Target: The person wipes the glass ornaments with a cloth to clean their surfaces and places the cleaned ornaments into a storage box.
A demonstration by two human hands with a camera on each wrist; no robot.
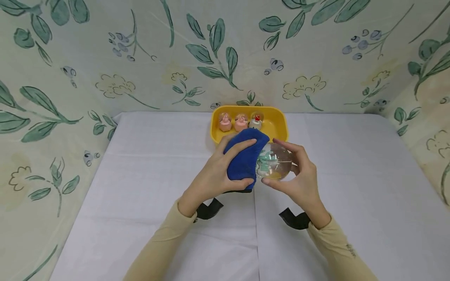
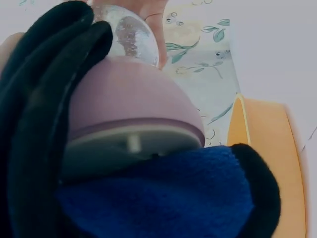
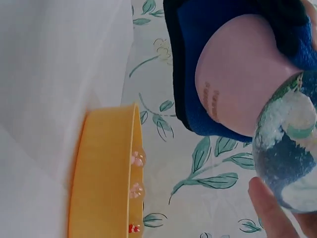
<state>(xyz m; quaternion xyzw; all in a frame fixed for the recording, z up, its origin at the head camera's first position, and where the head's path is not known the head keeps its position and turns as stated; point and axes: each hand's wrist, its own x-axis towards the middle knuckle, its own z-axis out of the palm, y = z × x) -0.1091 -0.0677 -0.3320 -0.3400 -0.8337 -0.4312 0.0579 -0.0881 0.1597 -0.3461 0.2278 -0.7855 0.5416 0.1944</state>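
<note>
A snow globe with a clear dome (image 1: pixel 281 162) and a pink base (image 3: pixel 235 74) is held sideways between both hands above the table. Green and white shapes show inside the dome. My left hand (image 1: pixel 214 171) grips a blue cloth (image 1: pixel 244 156) with dark edging, folded around the pink base. In the left wrist view the base's pale underside (image 2: pixel 114 148) shows, partly covered by the cloth. On the dome's other side, my right hand (image 1: pixel 302 175) holds the glass between thumb and fingers. The head view hides the base behind the cloth.
Just beyond the hands, near the table's back edge, stands a yellow tray (image 1: pixel 279 121). Inside are two small pink figures (image 1: pixel 241 122) and a white one with a red top (image 1: pixel 255 121). White cloth (image 1: pixel 158 175) covers the table; leaf-patterned fabric (image 1: pixel 140 58) hangs behind.
</note>
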